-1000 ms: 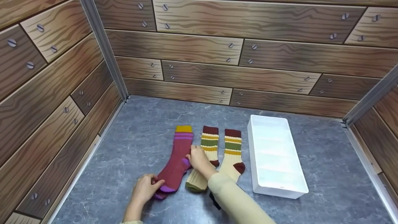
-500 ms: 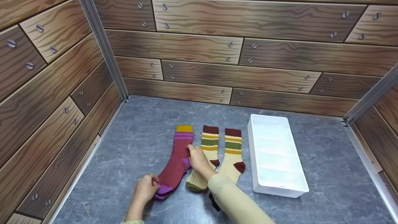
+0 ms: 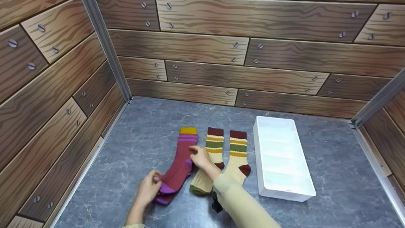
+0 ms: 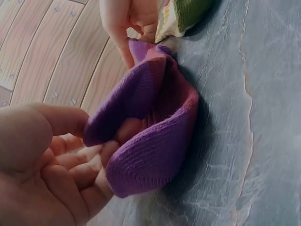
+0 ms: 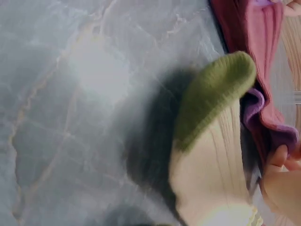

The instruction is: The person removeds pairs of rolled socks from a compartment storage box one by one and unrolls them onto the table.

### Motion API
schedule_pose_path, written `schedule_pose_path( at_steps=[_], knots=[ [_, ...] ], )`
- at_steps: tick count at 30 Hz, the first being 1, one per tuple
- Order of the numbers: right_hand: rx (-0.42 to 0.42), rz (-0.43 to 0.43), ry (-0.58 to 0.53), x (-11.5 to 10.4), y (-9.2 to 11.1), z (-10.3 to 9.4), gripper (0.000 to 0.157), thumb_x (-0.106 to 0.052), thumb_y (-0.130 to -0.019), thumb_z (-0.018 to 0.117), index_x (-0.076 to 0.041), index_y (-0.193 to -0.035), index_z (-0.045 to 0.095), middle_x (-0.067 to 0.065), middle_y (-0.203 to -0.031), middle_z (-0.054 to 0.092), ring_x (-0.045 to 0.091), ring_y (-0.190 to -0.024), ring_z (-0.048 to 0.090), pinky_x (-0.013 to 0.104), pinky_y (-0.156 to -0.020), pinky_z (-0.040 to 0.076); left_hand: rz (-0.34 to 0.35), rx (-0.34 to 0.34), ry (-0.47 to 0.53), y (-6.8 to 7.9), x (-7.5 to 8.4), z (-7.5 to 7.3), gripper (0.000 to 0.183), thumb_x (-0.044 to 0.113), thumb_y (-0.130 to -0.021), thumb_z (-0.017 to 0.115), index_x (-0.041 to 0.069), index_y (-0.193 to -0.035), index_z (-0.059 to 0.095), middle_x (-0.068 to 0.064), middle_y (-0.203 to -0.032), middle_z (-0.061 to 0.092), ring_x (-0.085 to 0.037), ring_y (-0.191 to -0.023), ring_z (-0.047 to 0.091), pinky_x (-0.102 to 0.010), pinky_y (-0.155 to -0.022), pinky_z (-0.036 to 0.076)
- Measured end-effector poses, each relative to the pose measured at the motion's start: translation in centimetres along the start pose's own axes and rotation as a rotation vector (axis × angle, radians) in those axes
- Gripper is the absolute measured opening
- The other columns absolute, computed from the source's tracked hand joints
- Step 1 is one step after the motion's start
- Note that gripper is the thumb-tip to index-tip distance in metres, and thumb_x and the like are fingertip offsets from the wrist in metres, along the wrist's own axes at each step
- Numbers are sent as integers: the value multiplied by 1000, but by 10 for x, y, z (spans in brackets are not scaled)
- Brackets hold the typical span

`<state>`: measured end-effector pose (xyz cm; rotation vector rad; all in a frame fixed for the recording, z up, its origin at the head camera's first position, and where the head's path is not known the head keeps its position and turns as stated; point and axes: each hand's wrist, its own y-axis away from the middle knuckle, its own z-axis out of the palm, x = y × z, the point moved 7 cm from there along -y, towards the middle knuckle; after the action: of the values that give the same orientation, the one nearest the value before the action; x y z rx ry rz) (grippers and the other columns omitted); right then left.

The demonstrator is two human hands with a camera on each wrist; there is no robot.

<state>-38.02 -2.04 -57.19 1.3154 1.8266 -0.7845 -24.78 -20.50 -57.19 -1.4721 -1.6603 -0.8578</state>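
Two maroon socks (image 3: 181, 158) with purple toes and heels and a mustard cuff lie one over the other. My left hand (image 3: 147, 188) pinches the upper sock's purple toe (image 4: 113, 110) between thumb and fingers. Some of its fingers reach into the gap above the lower sock's toe (image 4: 153, 160). At the heel edge, my right hand (image 3: 202, 160) pinches the upper sock, beside the purple heel (image 5: 282, 134). Under the right wrist lies a cream striped sock (image 3: 214, 152) with an olive toe (image 5: 211, 94), partly hidden. Its mate (image 3: 238, 155) lies to the right, its foot end covered by the sleeve.
A white divided box (image 3: 257, 158) stands right of the socks on the grey marbled surface (image 3: 142, 136). Wood-patterned panels (image 3: 202, 47) wall in the back and both sides. A small black object (image 3: 216, 204) shows beneath the right sleeve.
My left hand has moved slightly away from me with the upper toe, and more of the lower sock's toe shows. My right hand has shifted slightly left over the sock's edge.
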Motion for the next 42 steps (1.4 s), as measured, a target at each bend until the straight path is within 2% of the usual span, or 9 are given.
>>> schedule_pose_path(
  at_steps=[5, 11, 13, 19, 25, 29, 32, 37, 42],
  knots=[
    [-49, 39, -12, 2, -1, 3, 40, 6, -82, 52, 11, -121, 58, 26, -122, 57, 35, -118, 50, 43, -100, 40, 27, -23, 30, 0, 1, 0, 33, -10, -80, 53, 2, -107, 68, -16, -95, 66, -16, -67, 59, -27, -54, 51],
    [-50, 3, 26, -2, 0, 6, 51, 11, -77, 51, 12, -128, 52, 29, -132, 45, 40, -125, 43, 45, -106, 33, 28, -39, 24, 0, 1, -1, 35, -10, -77, 53, 1, -106, 70, -17, -108, 66, -5, -53, 46, -23, -56, 46],
    [-47, -25, 36, -6, -1, 7, 55, 13, -75, 50, 12, -130, 51, 29, -136, 42, 41, -127, 40, 44, -107, 32, 19, -31, 28, 1, 0, -4, 36, -10, -76, 54, 0, -108, 69, -16, -109, 66, -4, -54, 45, -23, -57, 44],
    [-86, -113, 17, -28, -9, 18, 63, 19, -72, 45, 11, -134, 46, 25, -142, 38, 39, -132, 34, 44, -108, 30, -30, 36, 62, 4, -4, -23, 38, -10, -76, 54, 0, -109, 69, -16, -108, 66, -8, -54, 45, -22, -51, 41],
    [-158, -174, 13, -55, -16, 31, 69, 23, -70, 39, 7, -137, 45, 19, -147, 35, 39, -134, 30, 43, -109, 28, -67, 119, 38, 11, -8, -46, 37, -9, -76, 55, 3, -108, 70, -16, -106, 66, -6, -50, 41, -20, -44, 36],
    [-182, -245, 51, -69, -17, 41, 70, 24, -71, 38, 4, -138, 46, 16, -147, 37, 34, -134, 33, 43, -110, 25, -72, 158, 31, 17, -11, -59, 35, -9, -76, 56, 2, -107, 70, -16, -107, 66, -9, -56, 48, -21, -47, 39],
    [-214, -294, 78, -77, -15, 50, 71, 25, -74, 38, 0, -140, 45, 13, -148, 36, 29, -136, 32, 45, -112, 20, -79, 219, 10, 23, -16, -70, 32, -8, -77, 58, 2, -105, 71, -16, -106, 67, -12, -64, 55, -23, -52, 43],
    [-279, -301, 137, -77, -10, 67, 69, 24, -78, 42, -2, -142, 43, 13, -149, 35, 31, -136, 31, 45, -112, 21, -117, 297, -82, 30, -29, -81, 26, -5, -77, 60, 5, -97, 72, -13, -99, 69, -18, -73, 59, -29, -62, 45],
    [-343, -240, 190, -63, -3, 82, 64, 18, -80, 53, 0, -141, 44, 19, -146, 38, 33, -130, 40, 39, -106, 34, -155, 263, -158, 33, -41, -81, 20, -2, -76, 60, 6, -91, 71, -13, -91, 68, -16, -67, 54, -35, -64, 44]
  ],
)
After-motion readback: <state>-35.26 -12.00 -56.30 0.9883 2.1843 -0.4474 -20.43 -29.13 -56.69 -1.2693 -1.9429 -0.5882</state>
